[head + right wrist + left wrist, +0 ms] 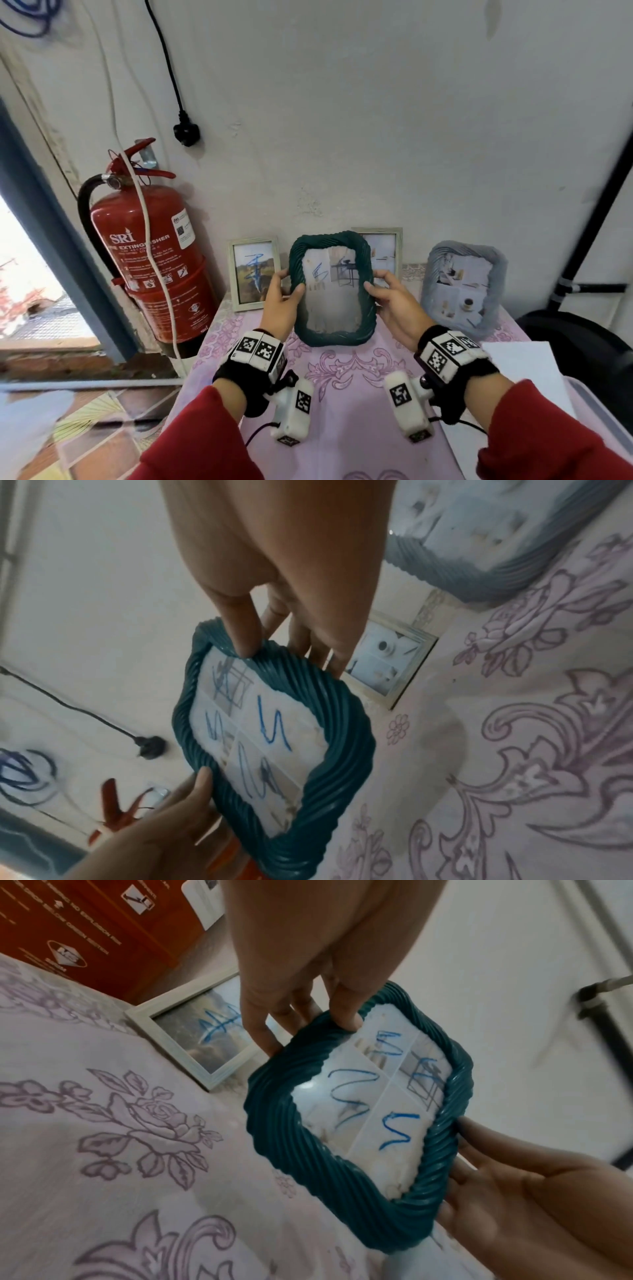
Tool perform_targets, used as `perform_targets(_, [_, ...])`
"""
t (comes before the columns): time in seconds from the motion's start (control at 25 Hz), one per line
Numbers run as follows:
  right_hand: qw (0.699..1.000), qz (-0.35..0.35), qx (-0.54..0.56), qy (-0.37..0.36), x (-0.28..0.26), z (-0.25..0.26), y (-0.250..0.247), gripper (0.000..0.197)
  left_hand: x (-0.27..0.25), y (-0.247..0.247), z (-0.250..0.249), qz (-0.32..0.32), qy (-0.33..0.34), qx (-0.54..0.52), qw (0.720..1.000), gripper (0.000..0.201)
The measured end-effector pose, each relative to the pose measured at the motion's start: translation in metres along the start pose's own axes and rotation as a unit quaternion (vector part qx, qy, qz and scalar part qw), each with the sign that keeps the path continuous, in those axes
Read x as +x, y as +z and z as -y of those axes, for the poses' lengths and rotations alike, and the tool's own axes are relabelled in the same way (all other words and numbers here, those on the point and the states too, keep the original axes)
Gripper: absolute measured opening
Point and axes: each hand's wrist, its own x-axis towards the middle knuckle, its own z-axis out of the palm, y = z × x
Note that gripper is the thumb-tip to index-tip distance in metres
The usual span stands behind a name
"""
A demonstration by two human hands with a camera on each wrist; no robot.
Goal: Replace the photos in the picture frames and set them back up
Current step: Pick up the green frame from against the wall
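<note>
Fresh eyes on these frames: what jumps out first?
The dark green ribbed frame at centre, gripped on its two sides by the left hand and right hand, its photo scrawled with blue marker. Next, the big red fire extinguisher against the wall to the left of the table. Three more frames stand at the back of the floral pink tablecloth, the grey ribbed frame farthest right.

We face a scuffed white wall (pixel 376 120) with a black plug (pixel 186 132) dangling on its cord. A red fire extinguisher (pixel 150 260) hangs at left beside a daylit blue-framed opening (pixel 51 222). Below spreads a pink floral tablecloth (pixel 342 394); patterned floor tiles (pixel 96 428) show at lower left.
</note>
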Motion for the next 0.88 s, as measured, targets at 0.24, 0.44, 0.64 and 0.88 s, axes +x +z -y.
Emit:
perform_targets(0.24, [0.999, 0.032, 0.015, -0.023, -0.069, 0.016, -0.006, 0.017, -0.064, -0.001, -0.020, 0.024, 0.002, -0.039, 0.999, 0.031])
perform_targets(0.44, [0.999, 0.033, 0.031, -0.019, -0.114, 0.012, -0.012, 0.016, -0.105, -0.003, -0.023, 0.021, 0.023, -0.017, 0.999, 0.033])
perform_targets(0.64, [0.999, 0.001, 0.043, 0.000, -0.144, -0.001, -0.019, 0.014, -0.138, 0.000, -0.011, 0.004, 0.014, 0.056, 0.998, 0.044])
perform_targets(0.88, [0.997, -0.033, 0.061, 0.018, -0.162, -0.018, -0.016, 0.017, -0.182, 0.016, -0.002, -0.005, 0.173, 0.203, 0.964, 0.041])
